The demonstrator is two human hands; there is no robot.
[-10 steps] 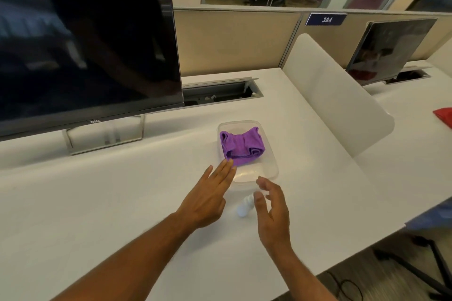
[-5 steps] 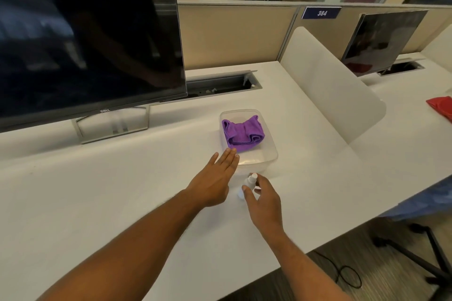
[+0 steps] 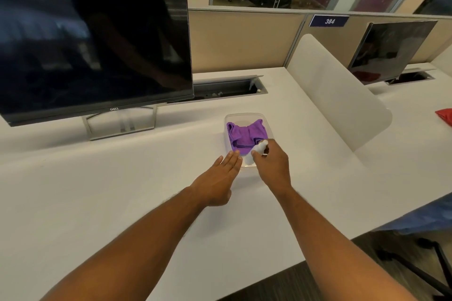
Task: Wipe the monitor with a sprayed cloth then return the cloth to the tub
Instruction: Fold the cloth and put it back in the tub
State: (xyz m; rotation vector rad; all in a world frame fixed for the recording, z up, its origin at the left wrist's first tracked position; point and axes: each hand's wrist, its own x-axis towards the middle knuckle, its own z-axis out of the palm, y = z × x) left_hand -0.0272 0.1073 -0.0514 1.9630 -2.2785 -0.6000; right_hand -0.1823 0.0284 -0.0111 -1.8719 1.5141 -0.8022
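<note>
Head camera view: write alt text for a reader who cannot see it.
The right hand holds a small white spray bottle over a purple cloth lying in a clear tub on a white desk. The left hand, open and flat, reaches toward the tub. A dark monitor stands at left.

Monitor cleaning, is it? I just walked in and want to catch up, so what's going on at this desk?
A person is getting ready to clean. The right hand holds a small white spray bottle over the near end of the clear tub, where the purple cloth lies bunched. The left hand is open and flat beside the tub. The monitor has not been wiped yet.
</note>
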